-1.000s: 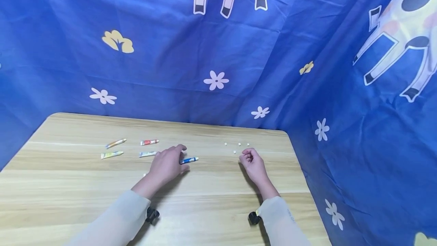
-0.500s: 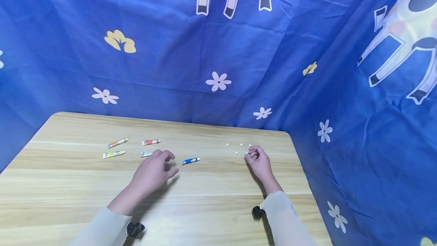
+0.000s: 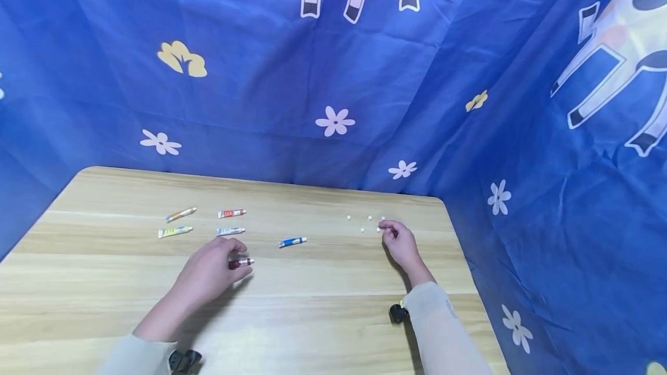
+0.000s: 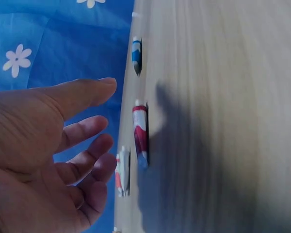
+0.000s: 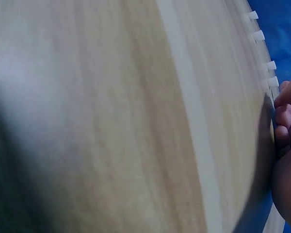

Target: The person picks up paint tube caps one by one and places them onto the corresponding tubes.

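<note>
My left hand (image 3: 208,268) is over a small dark red paint tube (image 3: 242,263), its thumb and fingers apart on either side. In the left wrist view that dark red tube (image 4: 140,128) lies on the table beyond the spread thumb and fingers. A light blue-and-white tube (image 3: 231,231) lies just beyond this hand, and a blue tube (image 3: 293,242) to its right. My right hand (image 3: 403,245) is beside several tiny white caps (image 3: 370,217), its fingers loosely curled. Nothing shows between the fingers of the right hand (image 5: 288,121) in the right wrist view.
An orange tube (image 3: 181,214), a yellow tube (image 3: 175,231) and a red tube (image 3: 232,213) lie at the left of the wooden table (image 3: 302,328). A blue patterned cloth (image 3: 250,103) hangs behind the table and along its right side.
My left hand has drawn back left from the blue tube to the dark red tube, which has come into sight. My right hand shifted slightly right, and another white cap shows beside it.
</note>
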`<state>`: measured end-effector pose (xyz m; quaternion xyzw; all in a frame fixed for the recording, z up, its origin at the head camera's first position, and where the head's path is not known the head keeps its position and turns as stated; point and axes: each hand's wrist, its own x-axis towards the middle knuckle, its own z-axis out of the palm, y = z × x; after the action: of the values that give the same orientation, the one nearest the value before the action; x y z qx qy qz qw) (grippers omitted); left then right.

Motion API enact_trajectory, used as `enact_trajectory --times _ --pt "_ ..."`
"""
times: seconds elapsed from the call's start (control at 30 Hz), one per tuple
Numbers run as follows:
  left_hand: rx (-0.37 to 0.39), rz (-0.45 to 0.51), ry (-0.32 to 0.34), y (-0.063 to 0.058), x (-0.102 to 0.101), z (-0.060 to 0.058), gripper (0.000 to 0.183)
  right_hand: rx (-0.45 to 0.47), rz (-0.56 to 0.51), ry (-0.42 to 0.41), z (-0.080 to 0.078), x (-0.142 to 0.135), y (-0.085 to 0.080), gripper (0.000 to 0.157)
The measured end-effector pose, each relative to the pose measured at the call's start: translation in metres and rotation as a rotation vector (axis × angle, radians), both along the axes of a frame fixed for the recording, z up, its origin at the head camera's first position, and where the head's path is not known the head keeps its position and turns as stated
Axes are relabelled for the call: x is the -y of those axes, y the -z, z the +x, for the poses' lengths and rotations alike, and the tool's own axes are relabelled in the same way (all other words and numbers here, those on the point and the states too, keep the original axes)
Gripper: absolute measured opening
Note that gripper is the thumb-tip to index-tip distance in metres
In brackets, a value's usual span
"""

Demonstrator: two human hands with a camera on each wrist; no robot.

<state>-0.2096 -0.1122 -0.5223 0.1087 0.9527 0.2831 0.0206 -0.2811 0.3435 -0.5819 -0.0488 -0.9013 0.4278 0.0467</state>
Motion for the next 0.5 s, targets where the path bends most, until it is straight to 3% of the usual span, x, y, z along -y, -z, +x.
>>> enact_trajectory --times 0.23,0.5 --pt "0.004 0.017 0.005 0.006 0.008 0.003 0.045 0.024 0.089 -0.025 -0.002 -0.001 0.001 0.03" --pt "-0.018 0.018 -0.002 0.017 0.01 0.005 0.036 0.036 0.083 -0.024 -0.004 0.003 0.001 0.024"
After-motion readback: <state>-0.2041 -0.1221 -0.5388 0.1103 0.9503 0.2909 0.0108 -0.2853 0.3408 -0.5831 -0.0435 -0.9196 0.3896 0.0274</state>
